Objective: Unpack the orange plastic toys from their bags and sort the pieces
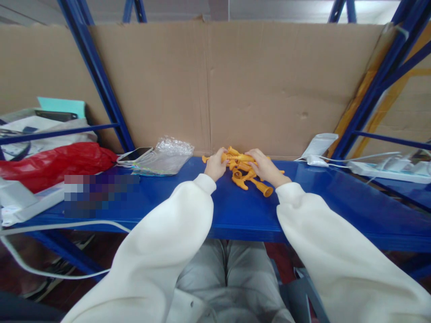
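A small pile of orange plastic trumpet-shaped parts [247, 176] lies on the blue shelf [188, 206] against the cardboard back wall. My left hand [215, 165] is closed on one end of an orange part at the pile's left side. My right hand [266, 168] rests on the pile's right side, its fingers curled over the same or a neighbouring part. Both arms wear white sleeves. One flared orange piece [264, 188] sticks out toward me from below my right hand.
A clear plastic bag [166, 154] and a phone [136, 154] lie left of the pile, beside a red bag [54, 163]. White chargers and cables [319, 154] and a power strip [387, 168] sit at the right. Blue rack posts [101, 85] stand on both sides.
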Motion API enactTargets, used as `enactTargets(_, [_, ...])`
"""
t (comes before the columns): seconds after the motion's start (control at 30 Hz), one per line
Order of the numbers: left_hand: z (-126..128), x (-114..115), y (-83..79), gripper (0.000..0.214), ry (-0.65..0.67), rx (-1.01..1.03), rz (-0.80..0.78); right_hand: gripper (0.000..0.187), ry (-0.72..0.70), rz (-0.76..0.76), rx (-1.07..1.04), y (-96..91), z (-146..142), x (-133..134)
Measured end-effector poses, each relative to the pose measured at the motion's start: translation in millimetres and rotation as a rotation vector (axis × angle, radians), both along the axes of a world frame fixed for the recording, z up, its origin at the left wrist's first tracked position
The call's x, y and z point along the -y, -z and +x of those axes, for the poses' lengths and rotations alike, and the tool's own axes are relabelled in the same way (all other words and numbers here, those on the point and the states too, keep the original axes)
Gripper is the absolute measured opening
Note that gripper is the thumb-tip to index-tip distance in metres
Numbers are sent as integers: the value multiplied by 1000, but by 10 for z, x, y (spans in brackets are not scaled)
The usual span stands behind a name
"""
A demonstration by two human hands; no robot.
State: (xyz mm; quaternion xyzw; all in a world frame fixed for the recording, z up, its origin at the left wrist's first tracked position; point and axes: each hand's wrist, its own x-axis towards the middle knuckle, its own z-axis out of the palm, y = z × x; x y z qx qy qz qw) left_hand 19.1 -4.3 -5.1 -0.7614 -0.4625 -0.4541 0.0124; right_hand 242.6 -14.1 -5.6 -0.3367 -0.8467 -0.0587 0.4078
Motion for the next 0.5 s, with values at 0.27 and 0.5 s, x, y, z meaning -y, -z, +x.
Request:
enactTargets(0.27, [-62, 21, -44, 30, 11, 3, -22, 41, -17, -381, -447, 55, -23, 19])
enactTargets(0.5, [-56, 37, -36, 30, -7, 1, -54, 35, -63, -415, -421, 71, -73, 36])
